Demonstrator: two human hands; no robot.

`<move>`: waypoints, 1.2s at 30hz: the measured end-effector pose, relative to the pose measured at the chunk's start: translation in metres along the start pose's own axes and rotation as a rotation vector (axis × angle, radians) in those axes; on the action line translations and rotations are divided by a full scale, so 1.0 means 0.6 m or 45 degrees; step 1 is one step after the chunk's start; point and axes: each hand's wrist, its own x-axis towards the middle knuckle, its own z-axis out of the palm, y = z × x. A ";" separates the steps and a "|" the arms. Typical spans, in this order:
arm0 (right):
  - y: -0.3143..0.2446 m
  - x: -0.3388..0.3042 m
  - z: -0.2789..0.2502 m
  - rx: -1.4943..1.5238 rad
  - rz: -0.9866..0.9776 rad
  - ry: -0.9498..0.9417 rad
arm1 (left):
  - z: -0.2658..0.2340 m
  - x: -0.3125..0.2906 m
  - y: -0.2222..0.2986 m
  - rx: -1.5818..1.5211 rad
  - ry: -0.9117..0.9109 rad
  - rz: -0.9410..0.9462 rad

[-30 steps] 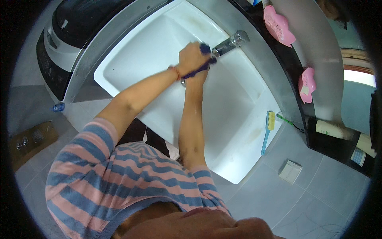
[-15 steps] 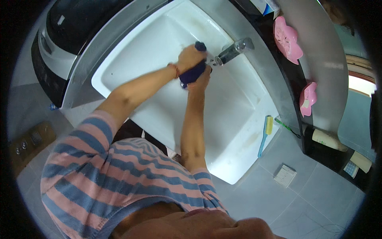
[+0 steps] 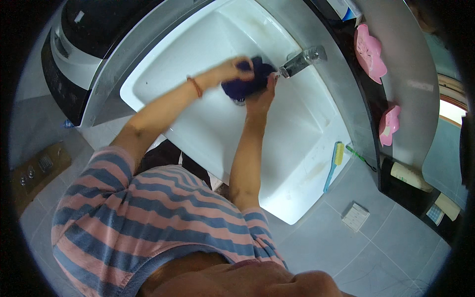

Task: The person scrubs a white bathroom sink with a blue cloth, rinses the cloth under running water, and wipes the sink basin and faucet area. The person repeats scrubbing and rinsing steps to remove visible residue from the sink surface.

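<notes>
A dark purple cloth [image 3: 247,87] is bunched between my hands over the white washbasin [image 3: 292,163]. My left hand [image 3: 231,70], blurred by motion, comes from the left with its fingers curled on the cloth's upper left part. A reddish band circles that wrist. Under the right side of the cloth, my right hand [image 3: 261,101] grips it, thumb pointing up toward the tap. The chrome tap [image 3: 303,61] sits just right of the cloth, and water shows at its spout. What kind of cloth article this is, I cannot make out.
A blue brush with yellow bristles [image 3: 333,166] lies on the basin's right corner, a green toothbrush [image 3: 360,156] beside it. Pink flower-shaped dishes [image 3: 370,53] line the dark shelf [image 3: 366,94] at the right. A black-and-silver appliance [image 3: 81,64] stands at the left.
The cloth has shifted right toward the tap and spread wider. My right hand moved right and its thumb now shows. My left hand has drawn back slightly along the cloth.
</notes>
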 end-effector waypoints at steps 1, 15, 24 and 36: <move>-0.013 0.020 -0.056 0.125 0.087 -0.113 | 0.044 -0.008 -0.018 0.313 -0.031 0.254; 0.021 0.041 -0.012 0.092 0.066 0.015 | 0.089 0.036 0.005 0.850 0.750 0.323; 0.046 0.017 0.069 -0.194 0.036 0.283 | -0.026 0.042 0.006 0.775 0.937 0.222; 0.021 0.005 0.092 -0.118 0.453 -0.071 | -0.055 -0.064 0.034 -0.340 -0.147 -0.202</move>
